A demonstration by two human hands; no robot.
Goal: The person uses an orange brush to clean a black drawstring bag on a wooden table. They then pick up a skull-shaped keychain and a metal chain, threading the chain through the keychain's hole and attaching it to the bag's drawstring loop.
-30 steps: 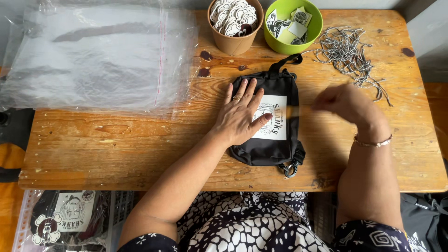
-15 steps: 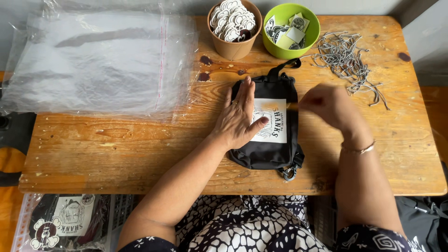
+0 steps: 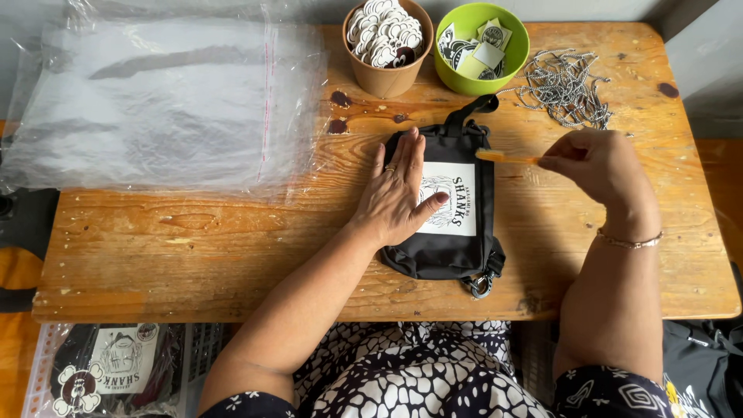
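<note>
A small black pouch (image 3: 464, 240) with a white printed patch lies flat on the wooden table (image 3: 193, 255). My left hand (image 3: 398, 193) presses flat on the pouch's left half, fingers spread over the patch. My right hand (image 3: 600, 166) hovers to the right of the pouch and pinches a thin orange stick (image 3: 507, 157) whose tip reaches over the pouch's upper right edge. A metal clip (image 3: 480, 286) hangs at the pouch's lower end.
A stack of clear plastic bags (image 3: 162, 101) covers the table's left side. A brown cup of stickers (image 3: 387, 39), a green bowl of cards (image 3: 480, 46) and a pile of ball chains (image 3: 565, 85) sit along the far edge. Packed pouches (image 3: 108, 368) lie in a bin at lower left.
My right hand has shifted with the orange stick, whose tip now lies over the pouch's upper right edge. My left hand stays pressed on the pouch.
</note>
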